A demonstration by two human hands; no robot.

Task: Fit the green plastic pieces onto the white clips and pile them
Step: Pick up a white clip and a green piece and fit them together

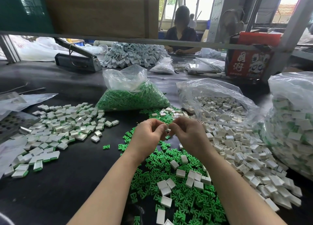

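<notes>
In the head view, the left hand (149,133) and the right hand (188,133) are meeting in the middle of the frame, fingertips pinching one small white clip (168,129) between them (whether a green piece is in there too, I cannot tell). The clip is tiny, so it could be slipping out and dropping into the loose green pieces (177,191) just below, getting lost. White clips (237,140) are lying at the right, the finished pile (64,123) at the left. A green bag (132,98) and a clear bag (218,96) are sitting behind, well apart from the hands, blocking nothing
</notes>
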